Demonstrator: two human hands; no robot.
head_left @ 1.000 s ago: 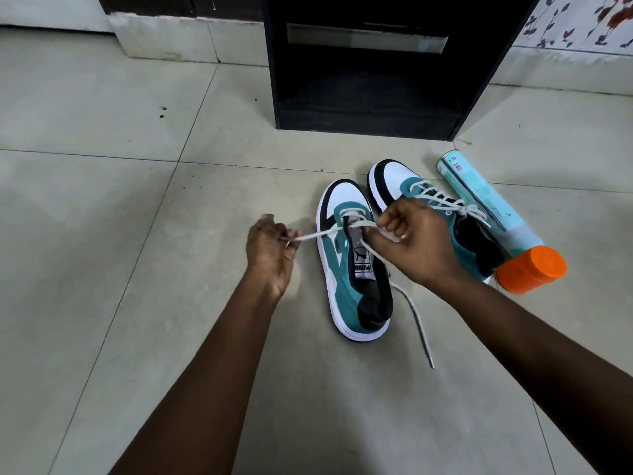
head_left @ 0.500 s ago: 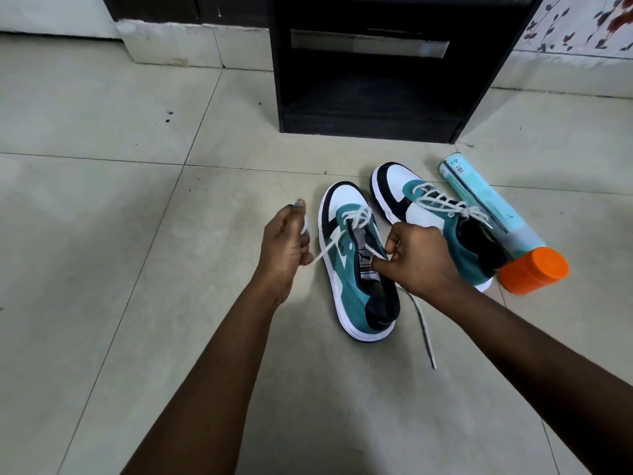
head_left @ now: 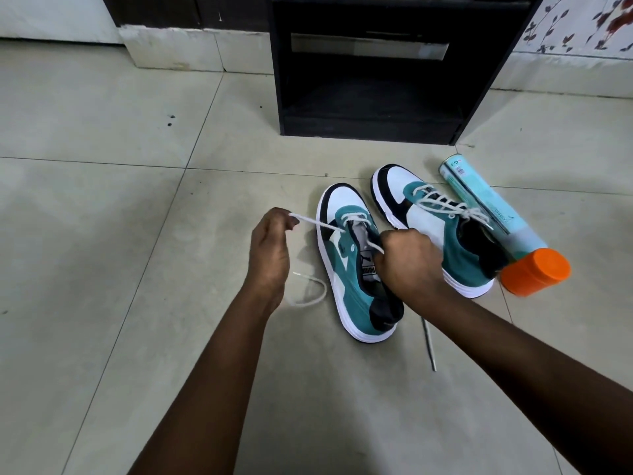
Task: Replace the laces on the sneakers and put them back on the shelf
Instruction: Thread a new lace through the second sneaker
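White woven cord, the lace [head_left: 317, 223] runs taut from the left hand [head_left: 269, 250] into the front eyelets of the near teal, white and black suede sneaker [head_left: 356, 265], then back to the right hand [head_left: 406, 265] over the tongue. Both grips are clamped on it: the left pinches one strand out to the sneaker's left, the right is curled round the other. The lace is soft, light and limp, so I judge it is best taken near the stiff tip; the shoe is light and would slide on the smooth tile floor [head_left: 137, 337].

The second, already laced teal sneaker [head_left: 442, 228] lies just right of the near sneaker, beside a pale blue spray can with an orange cap [head_left: 496, 221], with the black shelf unit [head_left: 370, 73] beyond.

Half a second ago the left hand was close to the sneaker; it has drawn leftward, and a slack loop now lies on the floor left of the sneaker.
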